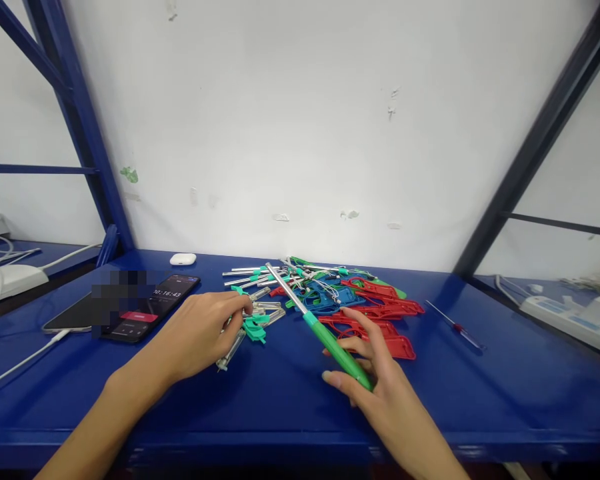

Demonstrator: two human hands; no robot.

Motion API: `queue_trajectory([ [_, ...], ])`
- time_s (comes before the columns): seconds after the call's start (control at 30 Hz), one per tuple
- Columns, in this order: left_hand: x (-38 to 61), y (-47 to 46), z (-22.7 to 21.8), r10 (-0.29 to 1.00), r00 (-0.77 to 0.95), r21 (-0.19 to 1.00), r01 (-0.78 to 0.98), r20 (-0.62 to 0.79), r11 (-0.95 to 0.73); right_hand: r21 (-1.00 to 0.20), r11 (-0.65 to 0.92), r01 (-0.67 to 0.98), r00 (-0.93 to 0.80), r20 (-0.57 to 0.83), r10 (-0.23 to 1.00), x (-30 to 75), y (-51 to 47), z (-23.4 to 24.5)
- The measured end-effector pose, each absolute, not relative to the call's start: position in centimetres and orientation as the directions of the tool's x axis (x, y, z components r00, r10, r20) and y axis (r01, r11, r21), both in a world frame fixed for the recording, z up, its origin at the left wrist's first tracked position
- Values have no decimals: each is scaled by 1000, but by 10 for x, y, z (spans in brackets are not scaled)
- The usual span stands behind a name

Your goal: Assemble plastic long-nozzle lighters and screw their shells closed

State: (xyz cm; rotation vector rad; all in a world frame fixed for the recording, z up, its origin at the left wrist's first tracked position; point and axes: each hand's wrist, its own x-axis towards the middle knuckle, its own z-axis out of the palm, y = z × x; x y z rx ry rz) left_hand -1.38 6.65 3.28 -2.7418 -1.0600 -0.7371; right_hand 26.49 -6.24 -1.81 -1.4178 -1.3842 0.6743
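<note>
My right hand (380, 383) holds a long tool with a green handle and a silver shaft (314, 323); the shaft points up and left over the pile. My left hand (200, 333) has its fingers closed on a small silver and green part (253, 320) at the left edge of the pile. The pile (330, 297) lies on the blue table (480, 400) and mixes red, blue and green plastic frames with silver rods.
A phone (147, 308) with a lit screen lies at the left, beside another dark device and a white cable. A white earbud case (183, 259) sits near the wall. A small red-handled screwdriver (455, 327) lies to the right. Power strips rest on both side shelves.
</note>
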Motion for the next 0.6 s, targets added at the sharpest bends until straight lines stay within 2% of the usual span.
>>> queue_trajectory([
  [0.43,-13,62,36,672,622,70,711,402,-700,-949,141,281,252,215,943,262,-61,-18],
  [0.53,-13,64,35,679,620,62,719,393,-693,-953,206,222,327,271,905,259,-63,-20],
  [0.6,-14,67,34,678,624,58,717,388,-694,-941,231,248,392,316,864,270,-64,-16],
])
